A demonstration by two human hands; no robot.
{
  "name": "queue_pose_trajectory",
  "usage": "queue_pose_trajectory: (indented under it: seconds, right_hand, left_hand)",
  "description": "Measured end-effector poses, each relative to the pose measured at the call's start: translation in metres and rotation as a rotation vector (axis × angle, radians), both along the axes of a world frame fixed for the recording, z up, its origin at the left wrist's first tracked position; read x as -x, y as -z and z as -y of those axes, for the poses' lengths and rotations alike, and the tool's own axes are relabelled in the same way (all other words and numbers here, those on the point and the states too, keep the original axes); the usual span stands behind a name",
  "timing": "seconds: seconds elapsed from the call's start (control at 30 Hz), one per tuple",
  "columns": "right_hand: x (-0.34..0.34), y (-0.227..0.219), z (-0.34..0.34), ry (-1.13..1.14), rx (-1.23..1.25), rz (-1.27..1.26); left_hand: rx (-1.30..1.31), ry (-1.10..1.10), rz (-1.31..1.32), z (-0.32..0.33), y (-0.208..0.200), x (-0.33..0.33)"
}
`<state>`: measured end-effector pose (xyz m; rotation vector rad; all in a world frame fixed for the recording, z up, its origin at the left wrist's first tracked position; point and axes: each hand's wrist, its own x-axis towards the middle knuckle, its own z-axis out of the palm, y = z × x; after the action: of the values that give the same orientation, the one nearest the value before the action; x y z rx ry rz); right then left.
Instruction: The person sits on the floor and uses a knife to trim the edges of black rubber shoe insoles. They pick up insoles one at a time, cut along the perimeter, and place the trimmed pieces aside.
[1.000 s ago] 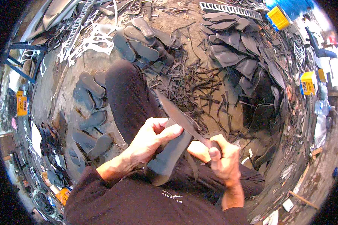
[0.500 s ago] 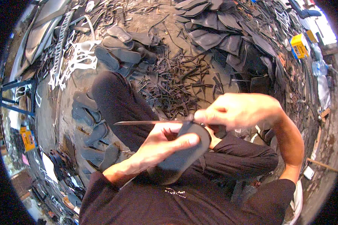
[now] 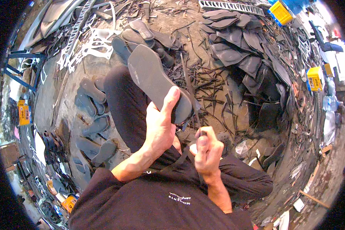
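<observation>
My left hand is closed round one end of a dark grey shoe sole, the thumb lying on its flat face. The sole's other end points away and to the left, above my knee. In my right fist is a knife, its long, narrow blade pointing away from me. The blade passes just right of the sole's near end; whether they touch I cannot tell. A thin dark strip hangs below, between my hands, over my lap.
Dark offcuts litter the floor ahead. Stacked dark sheet pieces rise at the far right. More soles lie left of my leg, and others are piled beyond my knee. White cut-out scrap lies at the far left.
The sole has swung up and away from my lap, its long end now pointing far. My right hand has left the sole's edge and come nearer me; the knife has turned from pointing left to pointing away.
</observation>
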<state>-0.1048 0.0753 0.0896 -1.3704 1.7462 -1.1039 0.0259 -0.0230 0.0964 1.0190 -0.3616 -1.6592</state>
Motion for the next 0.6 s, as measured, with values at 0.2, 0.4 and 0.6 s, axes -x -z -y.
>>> queue_pose_trajectory:
  seconds: [0.2,0.4,0.6]
  right_hand:
    - [0.004,0.017,-0.049,0.001,-0.037,-0.109]
    - [0.011,0.002,-0.018,-0.168,-0.172,-0.135]
    - [-0.008,-0.025,0.027,-0.286,-0.368,0.139]
  left_hand:
    - [-0.097,-0.029,-0.079,0.002,-0.006,-0.004]
    - [-0.075,-0.046,-0.056,-0.019,0.004,-0.016]
    - [-0.097,-0.024,-0.036,-0.037,0.024,-0.039]
